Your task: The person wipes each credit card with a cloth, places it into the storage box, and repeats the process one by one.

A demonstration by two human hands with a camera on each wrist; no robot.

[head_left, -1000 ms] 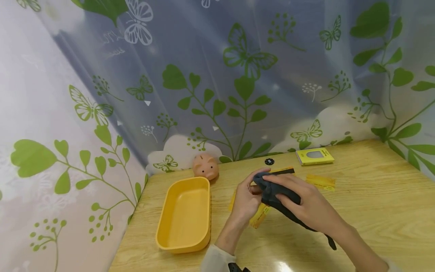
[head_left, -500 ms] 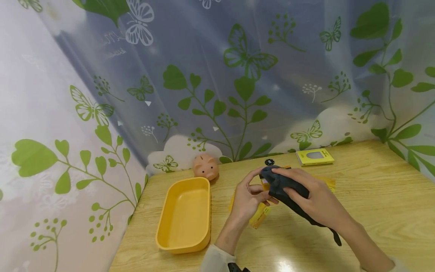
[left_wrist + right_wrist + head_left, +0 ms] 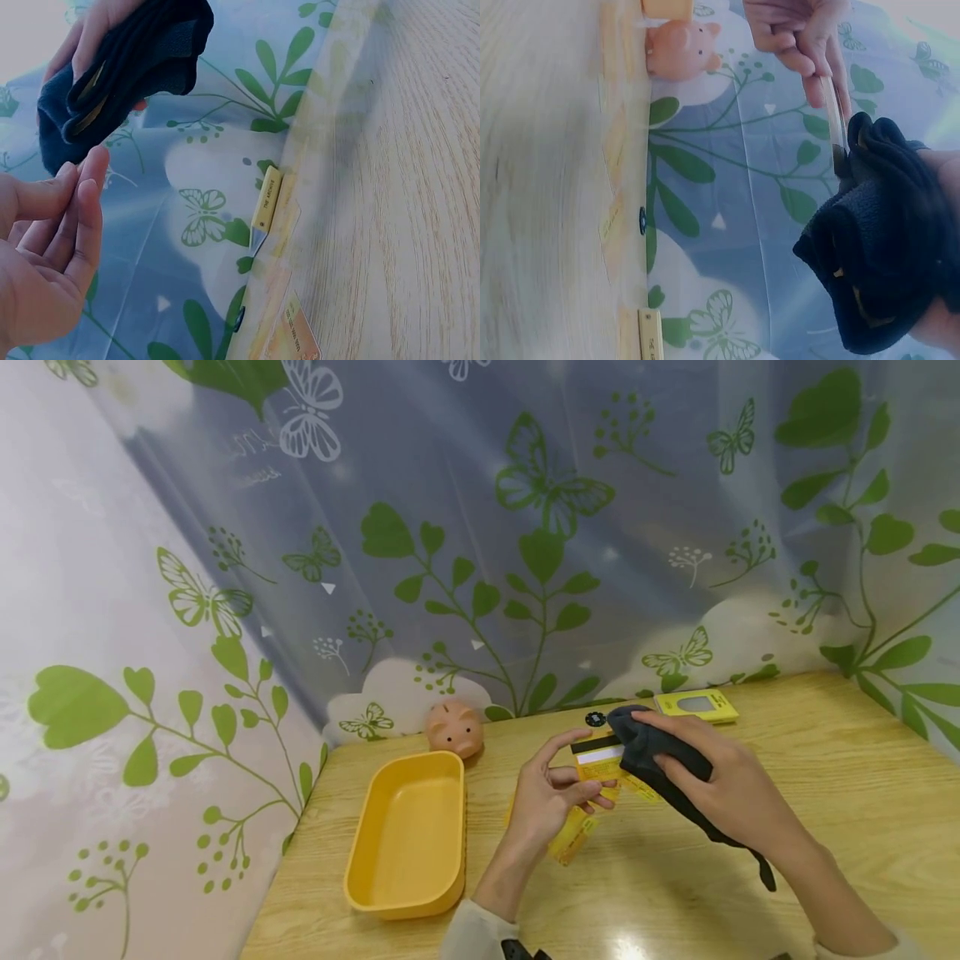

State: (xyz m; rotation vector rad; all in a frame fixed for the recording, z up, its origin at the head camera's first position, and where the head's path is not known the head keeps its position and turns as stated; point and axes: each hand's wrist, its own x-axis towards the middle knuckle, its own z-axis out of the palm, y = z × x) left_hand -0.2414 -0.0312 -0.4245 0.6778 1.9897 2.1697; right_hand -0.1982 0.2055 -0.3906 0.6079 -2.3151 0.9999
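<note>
In the head view, my left hand (image 3: 546, 797) pinches a yellow card (image 3: 598, 763) with a black stripe and a white strip, raised over the table. My right hand (image 3: 731, 781) grips a folded dark cloth (image 3: 663, 756), a thin end of which hangs down toward the wrist. The cloth overlaps the card's right edge. From the right wrist, the card (image 3: 835, 124) shows nearly edge-on, its lower end reaching the cloth's folds (image 3: 885, 247). The left wrist view has the cloth (image 3: 135, 67) just above the left fingertips (image 3: 94, 161).
Several yellow cards (image 3: 572, 842) lie on the wooden table (image 3: 825, 793) beneath the hands. A yellow tray (image 3: 405, 912) stands left, with a pink piggy bank (image 3: 454, 731) behind it. Farther back are a black round chip (image 3: 596, 719) and a yellow box (image 3: 723, 713), before a printed curtain (image 3: 450, 460).
My right hand has drawn the cloth rightward, from over the card to its right edge, uncovering the striped face. The left hand stays in nearly the same place.
</note>
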